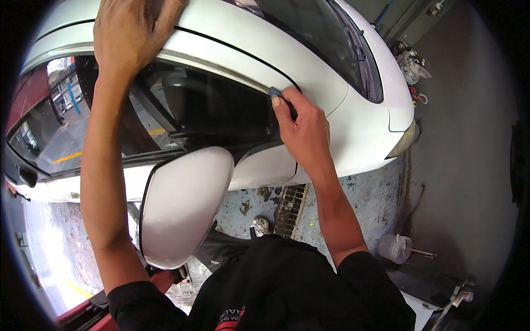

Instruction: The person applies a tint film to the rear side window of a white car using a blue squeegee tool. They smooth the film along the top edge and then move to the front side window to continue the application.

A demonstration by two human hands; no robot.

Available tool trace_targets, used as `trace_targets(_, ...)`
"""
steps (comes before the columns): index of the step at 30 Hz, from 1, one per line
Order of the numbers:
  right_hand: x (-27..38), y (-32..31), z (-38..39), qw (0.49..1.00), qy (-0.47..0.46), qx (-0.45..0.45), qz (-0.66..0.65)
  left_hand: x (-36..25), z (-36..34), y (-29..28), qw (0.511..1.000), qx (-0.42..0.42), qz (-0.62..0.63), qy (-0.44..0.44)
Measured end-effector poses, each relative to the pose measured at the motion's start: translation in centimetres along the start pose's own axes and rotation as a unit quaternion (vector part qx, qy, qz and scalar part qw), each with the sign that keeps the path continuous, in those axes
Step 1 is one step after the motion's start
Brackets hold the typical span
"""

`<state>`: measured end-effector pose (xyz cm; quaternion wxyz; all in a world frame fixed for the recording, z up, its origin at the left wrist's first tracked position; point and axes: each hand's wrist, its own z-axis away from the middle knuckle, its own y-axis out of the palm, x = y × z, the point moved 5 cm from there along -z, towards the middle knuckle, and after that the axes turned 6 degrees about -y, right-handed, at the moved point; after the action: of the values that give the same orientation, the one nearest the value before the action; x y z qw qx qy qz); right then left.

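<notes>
A white car fills the upper half of the view, its roof edge curving down to the front pillar. My right hand is closed around a small blue-and-black hand tool. The tool's blue end touches the front end of the trim above the dark side window; its exact kind is hidden by my fingers. My left hand rests on the roof above the window with the thumb apart, its fingertips cut off by the upper edge.
A white side mirror juts out between my forearms. On the floor runs a metal drain grate. A clear plastic bucket stands at the lower right, and bagged odds and ends lie by the wall beyond the car's front.
</notes>
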<state>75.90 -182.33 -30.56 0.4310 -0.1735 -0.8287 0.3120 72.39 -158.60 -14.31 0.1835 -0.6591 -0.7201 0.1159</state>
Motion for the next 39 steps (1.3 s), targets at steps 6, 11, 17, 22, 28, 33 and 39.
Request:
trace_targets(6,3.8,2.9,-0.6,0.998,-0.037,0.019,-0.041,1.4,0.5,0.4,0.999,-0.016,0.017,0.039)
trace_targets(11,4.2,-0.1,0.3,0.999,-0.026,-0.002,-0.026,2.5,0.1,0.8,0.997,-0.004,0.024,0.068)
trace_targets(17,0.5,0.1,0.5,0.999,0.006,0.022,0.024,2.6,0.6,0.7,0.997,-0.035,0.023,0.062)
trace_targets(22,0.2,0.6,0.4,1.000,0.019,0.005,-0.022,2.0,0.5,0.1,0.997,-0.038,0.023,0.068)
trace_targets(28,-0.5,3.9,1.1,0.976,0.028,-0.108,-0.188,0.8,0.1,0.4,0.993,-0.055,0.100,0.023)
trace_targets(33,1.6,-0.1,-2.2,0.981,-0.029,-0.077,-0.174,1.1,0.4,0.1,0.994,-0.056,0.090,0.011)
trace_targets(39,-1.0,0.4,-0.1,0.999,-0.002,0.002,-0.034,1.2,0.3,0.0,0.995,-0.060,0.077,0.020)
